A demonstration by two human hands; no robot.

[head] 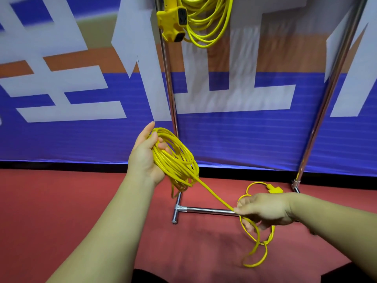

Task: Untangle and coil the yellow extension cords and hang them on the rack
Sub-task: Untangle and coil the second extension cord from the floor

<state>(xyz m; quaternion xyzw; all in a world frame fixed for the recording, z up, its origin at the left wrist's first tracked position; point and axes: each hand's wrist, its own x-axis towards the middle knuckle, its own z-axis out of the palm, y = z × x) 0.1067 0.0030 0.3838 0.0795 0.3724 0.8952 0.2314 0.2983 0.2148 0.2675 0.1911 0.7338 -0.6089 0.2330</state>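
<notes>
My left hand point(143, 158) grips a coil of yellow extension cord point(177, 160) with several loops, held at waist height in front of the rack. A taut strand runs from the coil down to my right hand point(265, 209), which pinches it between thumb and fingers. Below that hand the loose cord tail point(258, 248) loops over the red floor, and its yellow plug point(274, 188) lies near the rack's right foot. A second coiled yellow cord point(206, 19) with its socket block point(173, 19) hangs on the metal rack point(170, 88) at the top.
The rack's chrome base bar point(206, 210) lies across the red floor between my hands, with its right upright point(326, 99) slanting up. A blue, white and orange banner point(81, 99) covers the wall behind.
</notes>
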